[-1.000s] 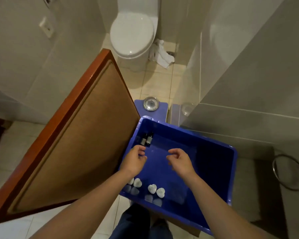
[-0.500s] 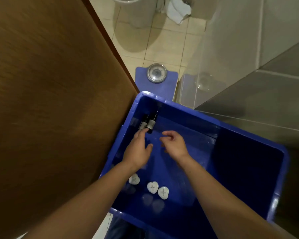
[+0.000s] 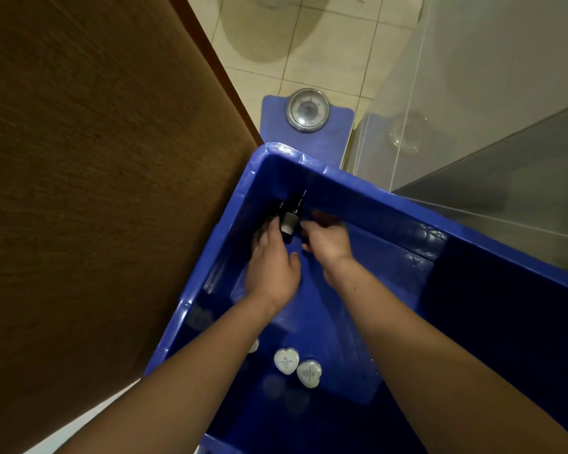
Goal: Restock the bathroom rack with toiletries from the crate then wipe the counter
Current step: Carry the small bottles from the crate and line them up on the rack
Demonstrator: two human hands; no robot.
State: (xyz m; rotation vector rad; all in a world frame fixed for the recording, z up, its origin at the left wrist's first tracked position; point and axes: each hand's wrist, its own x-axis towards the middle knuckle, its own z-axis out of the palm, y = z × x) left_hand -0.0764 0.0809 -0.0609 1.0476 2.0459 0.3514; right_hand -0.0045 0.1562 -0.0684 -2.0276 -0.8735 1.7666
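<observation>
Both hands are down in the far left corner of the crate [image 3: 387, 209], hemmed in by its two walls. The bottles [image 3: 289, 221], small and dark, stand in that corner between the fingertips. The left hand [image 3: 273, 260] lies with fingers stretched along the bottles' left side, thumb apart. The right hand [image 3: 328, 244] has its fingers curled at their right side; I cannot tell whether it grips one. The crate floor to the right lies open and in shadow. Nearer the person, white heart-shaped soaps [image 3: 286, 360] lie between the forearms, one half hidden under the left arm. The door [image 3: 95, 191] runs just beside the crate's left rim. Past the far rim lies a scale [image 3: 305, 109] on the tiled floor [image 3: 309, 44], with a glass panel [image 3: 456, 109] to its right.
</observation>
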